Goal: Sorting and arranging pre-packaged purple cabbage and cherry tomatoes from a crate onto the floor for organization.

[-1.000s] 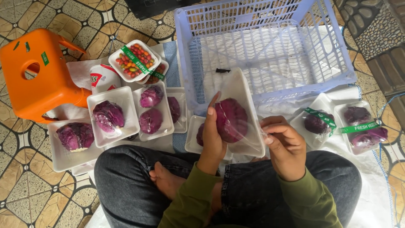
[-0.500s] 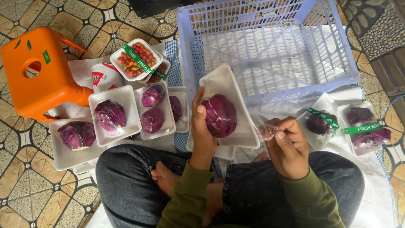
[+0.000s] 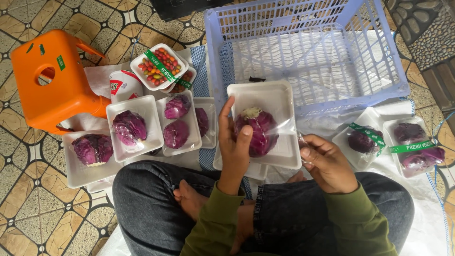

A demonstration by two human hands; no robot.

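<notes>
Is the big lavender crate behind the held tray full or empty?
Empty, as far as visible: the crate shows only its bare lattice floor and a small dark bit, with no trays inside.

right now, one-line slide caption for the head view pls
Seated person's left hand steadies a white foam tray of purple cabbage while the right hand pulls clear film over it.

L hand (image 3: 235, 142) upright, fingers spread on cabbage tray (image 3: 265, 97) left edge; R hand (image 3: 327, 163) curled at tray's right corner, pinching film.
</notes>
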